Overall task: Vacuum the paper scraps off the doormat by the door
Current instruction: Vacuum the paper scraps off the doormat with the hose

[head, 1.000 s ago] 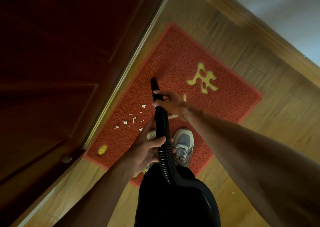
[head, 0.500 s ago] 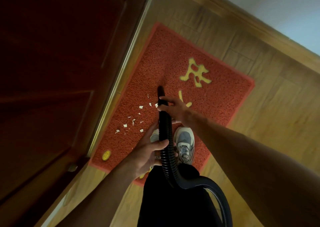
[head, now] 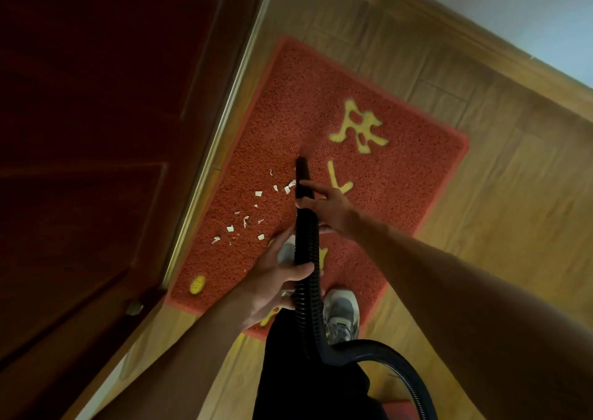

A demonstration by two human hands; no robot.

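Note:
A red doormat (head: 401, 188) with yellow characters lies on the wooden floor beside the door. Several white paper scraps (head: 247, 217) are strewn over its left half. A black ribbed vacuum hose (head: 308, 259) ends in a narrow black nozzle (head: 302, 175) whose tip points down at the mat just right of the uppermost scraps. My left hand (head: 276, 278) grips the ribbed hose lower down. My right hand (head: 327, 204) holds the hose where it meets the nozzle, forefinger stretched along it.
A dark red door (head: 96, 130) with a metal threshold strip (head: 218, 137) borders the mat on the left. My shoe (head: 340, 317) stands on the mat's near edge. A wooden skirting board (head: 481, 41) and white wall run along the right. The hose loops away at bottom right.
The nozzle has moved forward across the mat past the scraps, and my view has shifted so the mat sits more central. Both hands keep their hold on the hose.

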